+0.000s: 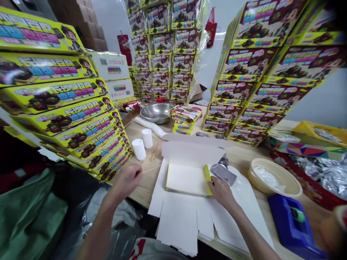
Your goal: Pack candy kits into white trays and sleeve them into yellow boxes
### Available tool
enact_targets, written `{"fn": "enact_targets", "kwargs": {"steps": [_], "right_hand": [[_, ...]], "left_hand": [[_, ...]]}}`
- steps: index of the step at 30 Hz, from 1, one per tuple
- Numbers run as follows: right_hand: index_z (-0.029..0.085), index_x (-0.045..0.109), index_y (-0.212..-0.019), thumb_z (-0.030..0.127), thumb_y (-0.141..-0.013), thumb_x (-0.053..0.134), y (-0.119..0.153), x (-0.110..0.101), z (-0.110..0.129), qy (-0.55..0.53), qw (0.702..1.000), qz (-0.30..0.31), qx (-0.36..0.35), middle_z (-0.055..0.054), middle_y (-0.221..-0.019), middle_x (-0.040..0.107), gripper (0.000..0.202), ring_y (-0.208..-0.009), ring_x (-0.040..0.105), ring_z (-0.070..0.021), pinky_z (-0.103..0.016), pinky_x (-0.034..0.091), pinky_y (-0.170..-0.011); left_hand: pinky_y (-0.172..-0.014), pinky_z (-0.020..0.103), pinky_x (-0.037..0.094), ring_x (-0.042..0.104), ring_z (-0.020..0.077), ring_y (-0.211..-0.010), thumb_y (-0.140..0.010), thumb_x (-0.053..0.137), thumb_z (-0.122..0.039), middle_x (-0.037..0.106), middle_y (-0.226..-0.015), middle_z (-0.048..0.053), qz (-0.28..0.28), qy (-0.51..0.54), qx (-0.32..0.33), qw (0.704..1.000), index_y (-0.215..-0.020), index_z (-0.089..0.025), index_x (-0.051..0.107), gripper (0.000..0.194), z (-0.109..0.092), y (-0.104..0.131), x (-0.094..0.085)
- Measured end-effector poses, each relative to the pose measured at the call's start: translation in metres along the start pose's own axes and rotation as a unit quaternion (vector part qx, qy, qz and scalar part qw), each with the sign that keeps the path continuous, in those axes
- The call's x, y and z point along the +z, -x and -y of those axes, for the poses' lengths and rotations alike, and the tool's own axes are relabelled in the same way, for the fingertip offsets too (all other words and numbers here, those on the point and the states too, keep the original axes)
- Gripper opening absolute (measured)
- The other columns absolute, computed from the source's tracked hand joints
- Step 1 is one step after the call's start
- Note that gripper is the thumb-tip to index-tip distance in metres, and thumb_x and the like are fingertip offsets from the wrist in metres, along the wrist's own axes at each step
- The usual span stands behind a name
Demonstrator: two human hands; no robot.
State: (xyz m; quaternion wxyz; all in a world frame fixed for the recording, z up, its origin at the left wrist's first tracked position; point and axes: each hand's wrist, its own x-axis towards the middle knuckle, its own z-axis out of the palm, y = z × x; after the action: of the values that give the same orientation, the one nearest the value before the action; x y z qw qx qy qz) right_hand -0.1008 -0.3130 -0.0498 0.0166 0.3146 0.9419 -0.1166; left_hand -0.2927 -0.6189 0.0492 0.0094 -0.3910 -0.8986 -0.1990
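Note:
A cardboard box (187,177), white inside with yellow edges, stands open on a stack of flat white card sheets (179,220). Its lid (192,152) is raised at the back. My right hand (221,189) grips the box's right side wall at the front corner. To the left of the box, my left hand (128,178) is closed in a fist above the table edge; whatever is in it, if anything, is hidden. Thin wooden sticks (153,155) lie just beyond that fist. Grey packets (224,174) lie against the box's right side.
Stacked printed boxes rise at left (73,108), back (162,54) and right (241,79). Two white cups (139,149) and a steel bowl (155,112) stand behind the sticks. At right are a cream basin (273,177), a blue tape dispenser (291,224) and foil packets (322,169).

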Motion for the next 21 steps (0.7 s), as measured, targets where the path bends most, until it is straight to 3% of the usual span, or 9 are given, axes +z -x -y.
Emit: {"fn": "enact_targets", "kwargs": {"steps": [3, 6, 9, 11, 14, 15, 16, 18, 21], "right_hand": [[0.019, 0.053, -0.075, 0.034, -0.091, 0.030, 0.001, 0.001, 0.000, -0.018, 1.000, -0.006, 0.000, -0.009, -0.078, 0.067, 0.032, -0.080, 0.063, -0.0207, -0.028, 0.033, -0.064], [0.020, 0.050, -0.072, 0.040, -0.093, 0.027, 0.003, 0.002, -0.001, -0.041, 0.999, -0.010, -0.008, -0.009, -0.076, 0.066, 0.037, -0.081, 0.063, -0.0208, -0.028, 0.033, -0.064], [0.021, 0.049, -0.071, 0.044, -0.093, 0.027, 0.004, 0.004, -0.003, -0.062, 0.998, 0.004, -0.015, -0.007, -0.073, 0.066, 0.040, -0.077, 0.063, -0.0200, -0.027, 0.034, -0.063], [0.020, 0.050, -0.071, 0.045, -0.093, 0.027, 0.003, 0.005, -0.004, -0.069, 0.997, 0.007, -0.020, -0.007, -0.073, 0.066, 0.040, -0.074, 0.062, -0.0195, -0.027, 0.034, -0.063], [0.019, 0.052, -0.072, 0.044, -0.094, 0.029, 0.003, 0.004, -0.002, -0.067, 0.998, 0.000, -0.016, -0.008, -0.074, 0.067, 0.040, -0.074, 0.062, -0.0196, -0.027, 0.034, -0.062], [0.019, 0.053, -0.072, 0.043, -0.094, 0.030, 0.003, 0.003, 0.001, -0.066, 0.998, -0.003, -0.013, -0.008, -0.075, 0.067, 0.040, -0.075, 0.063, -0.0197, -0.027, 0.034, -0.062], [0.018, 0.055, -0.073, 0.042, -0.094, 0.031, 0.004, 0.001, 0.004, -0.065, 0.998, -0.006, -0.007, -0.009, -0.076, 0.068, 0.039, -0.076, 0.063, -0.0196, -0.027, 0.034, -0.063], [0.018, 0.059, -0.076, 0.040, -0.094, 0.033, 0.007, -0.003, 0.010, -0.065, 0.998, -0.008, 0.006, -0.010, -0.080, 0.069, 0.038, -0.078, 0.063, -0.0194, -0.026, 0.034, -0.063], [0.017, 0.063, -0.081, 0.038, -0.093, 0.035, 0.009, -0.008, 0.017, -0.070, 0.997, -0.012, 0.030, -0.011, -0.084, 0.070, 0.037, -0.081, 0.064, -0.0194, -0.026, 0.034, -0.064]], "left_hand": [[-0.054, 0.021, 0.033, 0.048, 0.0102, -0.057, -0.080, 0.047, -0.016, 0.055, -0.061, 0.001, 0.022, 0.126, 0.078, 0.989, -0.063, -0.015, 0.055, 0.019, -0.019, 0.000, 0.003], [-0.058, 0.021, 0.037, 0.052, 0.0100, -0.061, -0.079, 0.048, -0.011, 0.058, -0.065, 0.000, 0.044, 0.159, 0.158, 0.974, -0.062, -0.016, 0.056, 0.019, -0.050, -0.015, 0.037], [-0.061, 0.023, 0.042, 0.056, 0.0123, -0.064, -0.076, 0.060, -0.022, 0.061, -0.070, 0.000, -0.025, 0.110, 0.139, 0.984, -0.065, -0.020, 0.060, 0.012, -0.057, -0.034, 0.064], [-0.065, 0.028, 0.044, 0.057, 0.0164, -0.069, -0.079, 0.060, -0.031, 0.061, -0.076, 0.004, -0.117, 0.078, 0.063, 0.988, -0.072, -0.021, 0.061, 0.013, -0.040, -0.046, 0.061], [-0.079, 0.039, 0.041, 0.053, 0.0268, -0.091, -0.083, 0.053, -0.039, 0.058, -0.098, 0.015, -0.253, 0.028, -0.063, 0.965, -0.093, -0.015, 0.059, 0.026, 0.004, -0.065, 0.032], [-0.083, 0.041, 0.039, 0.050, 0.0294, -0.099, -0.081, 0.056, -0.041, 0.055, -0.105, 0.018, -0.274, 0.007, -0.087, 0.958, -0.101, -0.012, 0.058, 0.035, 0.018, -0.072, 0.022], [-0.083, 0.040, 0.039, 0.049, 0.0305, -0.101, -0.077, 0.060, -0.041, 0.055, -0.107, 0.019, -0.272, -0.005, -0.098, 0.957, -0.103, -0.009, 0.057, 0.042, 0.031, -0.079, 0.012], [-0.072, 0.032, 0.040, 0.054, 0.0258, -0.088, -0.078, 0.056, -0.048, 0.060, -0.094, 0.015, -0.175, -0.095, -0.127, 0.972, -0.099, -0.009, 0.058, 0.044, 0.052, -0.092, 0.002], [-0.059, 0.026, 0.034, 0.057, 0.0248, -0.074, -0.077, 0.051, -0.052, 0.063, -0.078, 0.010, -0.107, -0.127, -0.139, 0.976, -0.099, -0.010, 0.060, 0.048, 0.071, -0.112, 0.003]]}}
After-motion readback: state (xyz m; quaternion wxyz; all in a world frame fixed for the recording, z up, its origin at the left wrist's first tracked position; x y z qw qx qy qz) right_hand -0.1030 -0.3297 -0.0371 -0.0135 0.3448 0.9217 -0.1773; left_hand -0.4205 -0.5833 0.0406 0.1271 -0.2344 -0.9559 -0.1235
